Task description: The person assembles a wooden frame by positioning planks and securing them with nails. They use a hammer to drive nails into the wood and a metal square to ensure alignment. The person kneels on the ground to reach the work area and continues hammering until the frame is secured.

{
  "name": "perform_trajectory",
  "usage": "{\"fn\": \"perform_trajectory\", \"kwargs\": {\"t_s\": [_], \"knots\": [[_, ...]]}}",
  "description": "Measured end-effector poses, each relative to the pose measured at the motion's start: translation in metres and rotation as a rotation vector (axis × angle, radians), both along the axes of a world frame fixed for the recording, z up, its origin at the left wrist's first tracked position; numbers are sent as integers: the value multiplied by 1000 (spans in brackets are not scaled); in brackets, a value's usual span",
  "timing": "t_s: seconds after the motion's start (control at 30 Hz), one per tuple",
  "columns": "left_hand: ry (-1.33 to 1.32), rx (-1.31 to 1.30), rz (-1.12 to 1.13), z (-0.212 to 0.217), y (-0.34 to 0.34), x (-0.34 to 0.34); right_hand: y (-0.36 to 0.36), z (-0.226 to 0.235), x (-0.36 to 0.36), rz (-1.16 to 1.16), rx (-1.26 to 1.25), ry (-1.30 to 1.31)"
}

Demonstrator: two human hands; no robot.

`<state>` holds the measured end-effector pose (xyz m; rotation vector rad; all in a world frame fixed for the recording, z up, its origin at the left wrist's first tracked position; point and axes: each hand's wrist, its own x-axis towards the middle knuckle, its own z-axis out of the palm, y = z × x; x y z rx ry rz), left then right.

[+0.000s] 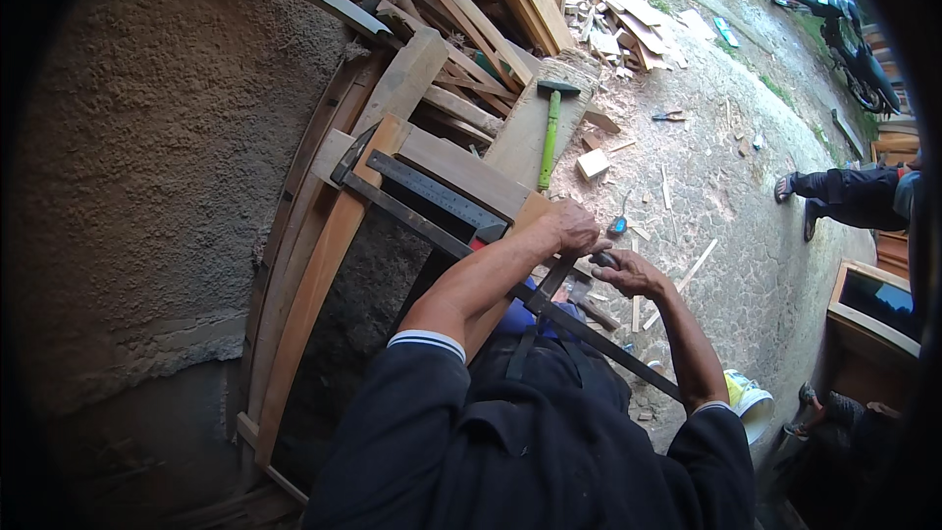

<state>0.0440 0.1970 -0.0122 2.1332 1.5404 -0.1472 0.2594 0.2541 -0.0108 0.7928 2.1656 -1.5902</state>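
Observation:
A long dark metal bar clamp (412, 224) lies slanting across a wooden frame (319, 290) with a dark panel. Its fixed jaw hooks over the frame's far left corner. The sliding jaw (557, 278) stands at the near right side. My right hand (633, 276) is closed round the clamp's dark handle (604, 260). My left hand (572, 228) is closed beside the sliding jaw, at the frame's right edge; its fingertips are hidden. A metal ruler (437, 189) rests along the frame's upper rail, left of my left hand.
A green-handled hammer (550, 137) lies on a board beyond the frame. Pliers (669, 116), wood offcuts (593, 165) and shavings are on the ground. Planks (491, 10) lean along the rough wall (186, 137). Rightward are another person's legs (844, 186), a motorcycle (852, 54) and a white bucket (754, 414).

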Motion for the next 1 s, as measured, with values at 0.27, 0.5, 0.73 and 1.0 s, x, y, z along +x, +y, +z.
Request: {"fn": "perform_trajectory", "kwargs": {"t_s": [0.27,0.5,0.73,1.0], "knots": [[-67,110,45,-3,-7,-1,-40,-4,-3,-99,633,-17],[19,888,642,19,-52,-173,-34,-5,-5,-48,591,-87],[118,237,1206,29,-116,-361,-56,-9,-10,-157,743,-81],[152,117,1285,21,-114,-352,18,5,-27,-7,-505,-423]]}}
